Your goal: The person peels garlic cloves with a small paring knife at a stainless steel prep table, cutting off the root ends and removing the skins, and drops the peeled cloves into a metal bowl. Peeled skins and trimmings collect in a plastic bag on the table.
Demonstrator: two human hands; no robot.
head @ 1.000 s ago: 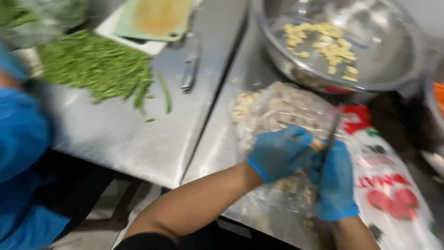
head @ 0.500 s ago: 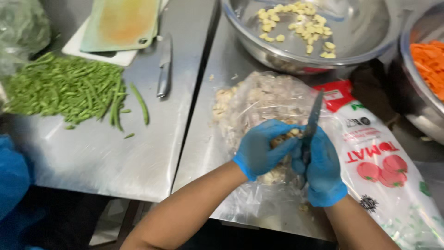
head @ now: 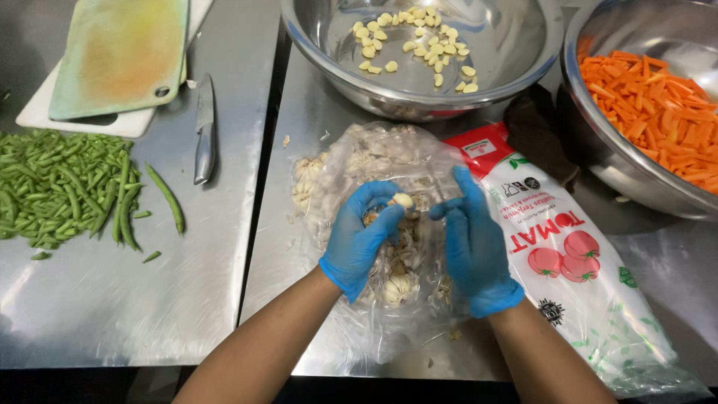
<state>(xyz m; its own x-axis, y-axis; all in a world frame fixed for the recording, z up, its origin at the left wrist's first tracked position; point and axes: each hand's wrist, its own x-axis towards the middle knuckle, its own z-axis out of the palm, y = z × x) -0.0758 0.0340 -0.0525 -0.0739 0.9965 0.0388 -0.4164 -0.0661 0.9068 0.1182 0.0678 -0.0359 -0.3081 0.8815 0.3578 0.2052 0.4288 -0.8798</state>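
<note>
While two hands [head: 419, 239] work — one clove [head: 402, 200]

Your left hand [head: 364, 238] and right hand [head: 474, 247]: blue gloves. Garlic clove [head: 402, 200] pale cream. Clear bag [head: 381, 168], off-white garlic inside. Green beans [head: 63, 187] at the counter's [head: 112, 314] left edge. Carrot sticks [head: 662, 120] orange, far right. Counter grey steel.

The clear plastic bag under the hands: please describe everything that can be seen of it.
The clear plastic bag is thin, crinkled and see-through. It lies flat and open on the steel table, below the big steel bowl. It holds unpeeled garlic heads, cloves and papery skins. The left hand, in a blue glove, rests on it with a peeled clove in its grip; the right hand is over it too. Its right edge meets a printed packet.
</note>
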